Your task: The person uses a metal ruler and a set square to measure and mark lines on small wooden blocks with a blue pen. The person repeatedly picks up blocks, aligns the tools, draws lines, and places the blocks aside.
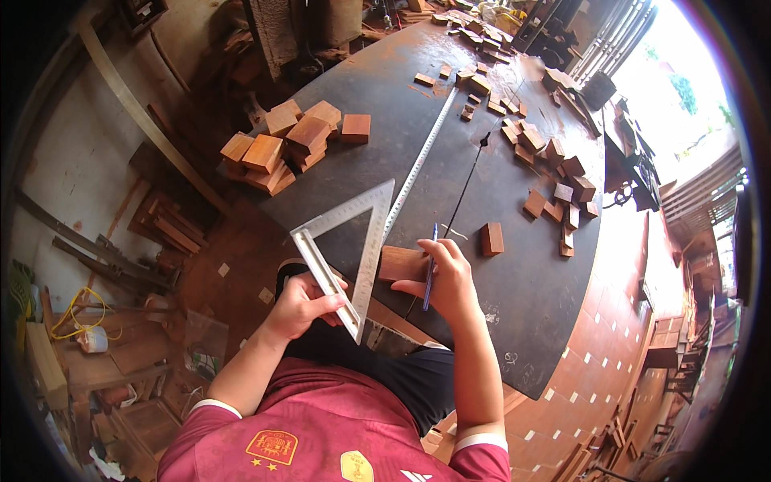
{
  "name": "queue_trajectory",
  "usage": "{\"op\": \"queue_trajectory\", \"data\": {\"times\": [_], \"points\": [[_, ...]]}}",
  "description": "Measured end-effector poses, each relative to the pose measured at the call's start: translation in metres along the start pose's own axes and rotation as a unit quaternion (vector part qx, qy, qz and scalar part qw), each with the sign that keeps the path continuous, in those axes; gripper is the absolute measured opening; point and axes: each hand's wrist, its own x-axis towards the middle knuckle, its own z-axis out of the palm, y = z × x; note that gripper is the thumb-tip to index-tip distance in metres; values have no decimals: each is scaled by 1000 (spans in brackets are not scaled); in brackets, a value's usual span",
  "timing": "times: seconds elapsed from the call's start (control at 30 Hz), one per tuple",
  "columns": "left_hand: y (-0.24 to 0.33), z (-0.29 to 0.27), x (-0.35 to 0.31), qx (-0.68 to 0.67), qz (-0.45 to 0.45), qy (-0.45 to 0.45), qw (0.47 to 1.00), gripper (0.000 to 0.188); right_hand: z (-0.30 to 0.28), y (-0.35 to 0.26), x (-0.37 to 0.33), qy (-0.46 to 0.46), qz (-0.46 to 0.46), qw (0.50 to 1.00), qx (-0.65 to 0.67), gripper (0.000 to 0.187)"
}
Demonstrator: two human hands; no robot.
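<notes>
My left hand [301, 307] grips the lower edge of a metal triangular square [375, 241], held tilted above the near edge of the dark worktable [522, 329]. Between the fingers of my right hand [454, 281] is a blue pen [430, 273], roughly upright. That hand's thumb and fingers are at a reddish-brown wooden block [401, 263], which lies just right of the square. A second block [491, 239] rests alone a little farther right.
Stacked wooden blocks [263, 153] sit at the table's left edge, with one block [356, 128] beside them. Several loose blocks [554, 209] lie along the right side. A long metal ruler strip [426, 153] and a narrow dark slot [468, 186] run across the tabletop.
</notes>
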Motion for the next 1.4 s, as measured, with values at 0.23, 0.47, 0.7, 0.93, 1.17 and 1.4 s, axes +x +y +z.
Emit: {"op": "queue_trajectory", "data": {"times": [0.23, 0.47, 0.7, 0.93, 1.17, 1.4], "points": [[-17, 28, -6, 6, -21, 40, 999, 30, -2, 5, 2, 17, 5, 1000, 25, 47], [-21, 31, -6, 52, -9, 47, 997, 29, 1, 5, 2, 70, 12, 997, 35, 21], [-22, 36, -7, 78, 7, 64, 995, 25, 8, -4, 3, 32, 156, 950, 268, 16], [-25, 43, -9, 70, 10, 83, 994, 25, 15, 3, 3, -3, 150, 948, 279, 8], [-26, 42, -8, 76, 24, 74, 994, 26, 15, 2, 5, -25, 156, 959, 236, 11], [-27, 45, -9, 79, 25, 76, 994, 25, 15, -3, 7, -22, 158, 959, 235, 13]]}}
